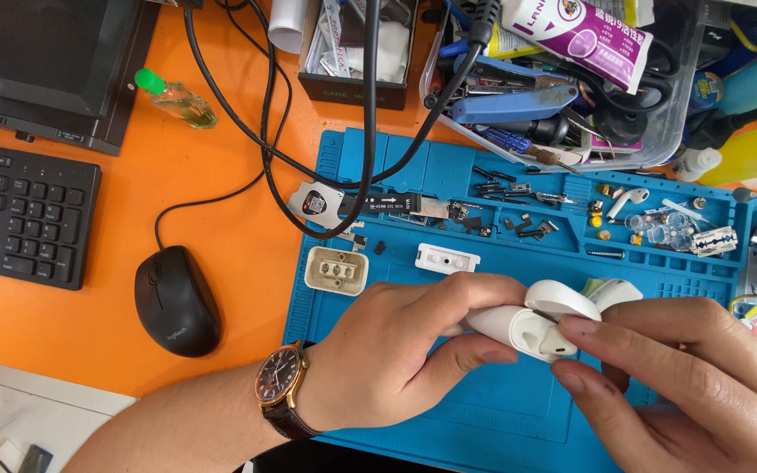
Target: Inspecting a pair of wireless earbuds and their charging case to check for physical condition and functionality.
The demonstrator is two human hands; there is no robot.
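My left hand (396,350), with a brown-strapped wristwatch (279,385), grips a white earbud charging case (527,322) with its lid open, held over the blue silicone work mat (484,420). My right hand (685,377) touches the case from the right, its fingertips on a white earbud (562,343) sitting in the case. A pale green-white piece (611,291) shows just behind the case.
A black mouse (177,300), black keyboard (19,215) and monitor (45,61) lie left on the orange desk. On the mat: a beige square part (336,270), a white plastic part (447,258), small screws and a loose earbud (628,201). A clear bin of tools (562,88) stands behind.
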